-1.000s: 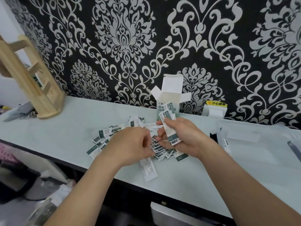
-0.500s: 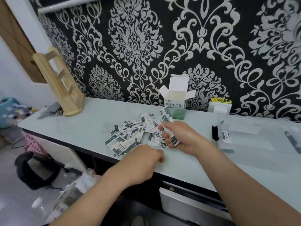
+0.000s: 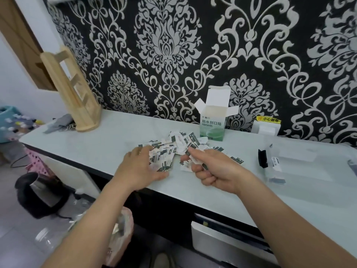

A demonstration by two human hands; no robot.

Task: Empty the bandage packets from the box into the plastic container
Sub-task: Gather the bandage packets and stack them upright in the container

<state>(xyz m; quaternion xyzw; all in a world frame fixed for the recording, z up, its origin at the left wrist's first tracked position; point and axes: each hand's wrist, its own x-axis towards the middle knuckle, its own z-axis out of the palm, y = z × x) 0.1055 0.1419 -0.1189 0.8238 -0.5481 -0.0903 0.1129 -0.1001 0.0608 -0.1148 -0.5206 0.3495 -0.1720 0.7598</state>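
Dozens of bandage packets [image 3: 170, 149] lie scattered on the pale counter [image 3: 108, 146], just in front of the open box [image 3: 213, 122], which stands upright with its flaps raised. The left hand [image 3: 141, 168] rests flat on the left part of the pile, fingers [image 3: 144, 149] spread and loosely extended. The right hand [image 3: 214, 169] is curled closed, pinching what looks like a few packets between thumb and fingers. Well to the right sits the clear plastic container [image 3: 301, 163].
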